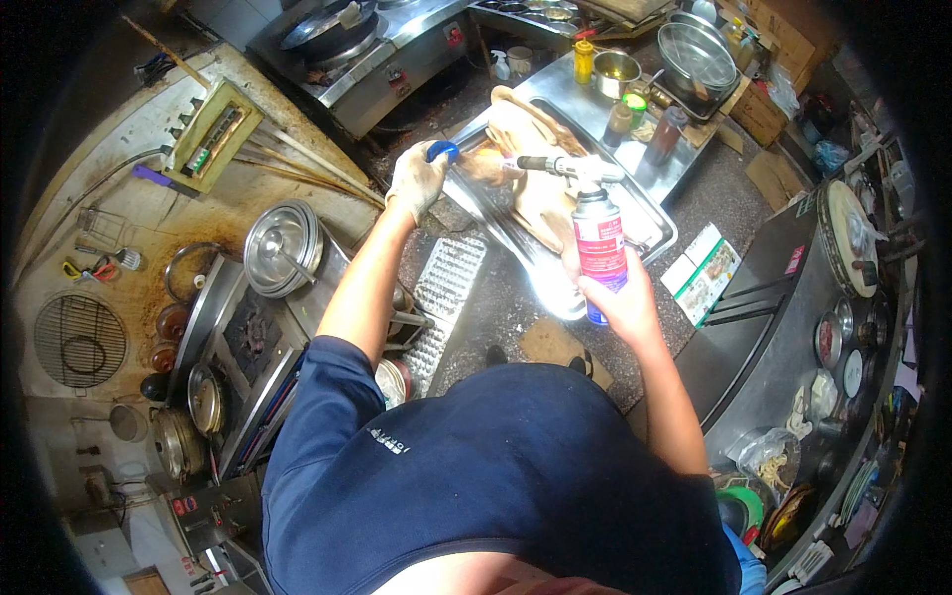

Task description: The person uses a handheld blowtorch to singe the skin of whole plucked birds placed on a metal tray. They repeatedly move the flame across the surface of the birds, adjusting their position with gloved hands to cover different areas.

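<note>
Red-white cylindrical torch [599, 248] clamped in right hand [622, 299]; small blue object [442, 151] in closed left hand [415, 178]; pale plucked bird [526, 121] between.

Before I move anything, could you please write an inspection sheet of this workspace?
Surface: steel worktop, partly hidden by the metal tray.
Job's things: plucked bird on the tray; torch can, nozzle pointing leftward.
Clutter: yellow bottle, metal pot and dark bottle on the worktop.
Hands: left hand holding a small blue object; right hand gripping the can.
Cables: dark cable or hose at left.
Surroundings: stove with a wok.
</note>
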A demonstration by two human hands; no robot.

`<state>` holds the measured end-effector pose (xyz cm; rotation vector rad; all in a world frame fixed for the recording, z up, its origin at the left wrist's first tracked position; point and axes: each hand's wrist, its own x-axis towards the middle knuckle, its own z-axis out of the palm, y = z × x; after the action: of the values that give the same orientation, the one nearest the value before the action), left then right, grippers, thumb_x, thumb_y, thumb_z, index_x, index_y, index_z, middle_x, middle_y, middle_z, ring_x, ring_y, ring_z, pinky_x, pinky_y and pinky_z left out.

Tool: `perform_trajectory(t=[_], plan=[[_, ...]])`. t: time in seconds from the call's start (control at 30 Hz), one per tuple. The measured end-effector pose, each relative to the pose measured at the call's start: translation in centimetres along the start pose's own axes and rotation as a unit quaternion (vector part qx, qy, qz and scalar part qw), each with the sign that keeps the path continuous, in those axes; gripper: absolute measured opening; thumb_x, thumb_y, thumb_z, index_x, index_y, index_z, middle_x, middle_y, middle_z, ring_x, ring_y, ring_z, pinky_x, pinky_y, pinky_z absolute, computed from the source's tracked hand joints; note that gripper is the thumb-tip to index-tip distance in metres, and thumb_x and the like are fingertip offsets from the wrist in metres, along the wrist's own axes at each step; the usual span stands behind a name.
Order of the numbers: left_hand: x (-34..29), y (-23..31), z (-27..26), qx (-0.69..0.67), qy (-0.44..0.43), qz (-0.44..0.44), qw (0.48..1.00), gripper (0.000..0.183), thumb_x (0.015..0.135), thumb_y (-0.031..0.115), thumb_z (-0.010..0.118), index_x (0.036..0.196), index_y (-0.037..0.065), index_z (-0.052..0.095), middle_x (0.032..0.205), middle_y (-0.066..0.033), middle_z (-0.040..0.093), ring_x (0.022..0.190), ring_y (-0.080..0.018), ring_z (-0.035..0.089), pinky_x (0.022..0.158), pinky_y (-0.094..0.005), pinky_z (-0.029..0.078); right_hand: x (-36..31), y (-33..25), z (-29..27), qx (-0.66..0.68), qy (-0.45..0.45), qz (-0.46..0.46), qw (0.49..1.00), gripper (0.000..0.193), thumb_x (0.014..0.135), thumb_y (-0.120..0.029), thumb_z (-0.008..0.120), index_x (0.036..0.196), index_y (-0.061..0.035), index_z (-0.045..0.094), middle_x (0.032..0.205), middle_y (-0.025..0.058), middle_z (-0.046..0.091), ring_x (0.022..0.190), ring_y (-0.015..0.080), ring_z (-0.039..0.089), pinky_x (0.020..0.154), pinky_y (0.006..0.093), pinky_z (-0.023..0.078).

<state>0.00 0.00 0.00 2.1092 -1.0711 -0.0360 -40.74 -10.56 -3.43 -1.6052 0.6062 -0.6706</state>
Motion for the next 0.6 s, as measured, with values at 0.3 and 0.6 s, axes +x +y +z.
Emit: perform_trajectory(t=[0.3,0.6], plan=[[-0.2,0.7,-1.0,0.01,0.002,0.007,1.0,0.024,0.102,0.016,0.078,0.119,0.0,0.081,0.115,-0.0226,0.082,0.107,-0.0351,0.08,0.096,-0.0422,0.062,1.1,-0.4,0.4,0.023,-0.005,0.013,1.0,0.056,0.088,-0.019,0.093,0.134,-0.0003,0.065,0.122,0.0093,0.076,0.111,0.017,0.072,0.102,0.0363,0.058],[1.5,2.3,-1.2,0.044,0.006,0.019,0.999,0.022,0.104,0.019,0.077,0.118,0.003,0.082,0.114,-0.0218,0.082,0.107,-0.0364,0.08,0.095,-0.0427,0.061,0.6,-0.4,0.4,0.016,-0.037,0.024,0.999,0.058,0.092,-0.019,0.092,0.137,-0.0004,0.062,0.125,0.0085,0.074,0.113,0.0155,0.071,0.103,0.0367,0.058]])
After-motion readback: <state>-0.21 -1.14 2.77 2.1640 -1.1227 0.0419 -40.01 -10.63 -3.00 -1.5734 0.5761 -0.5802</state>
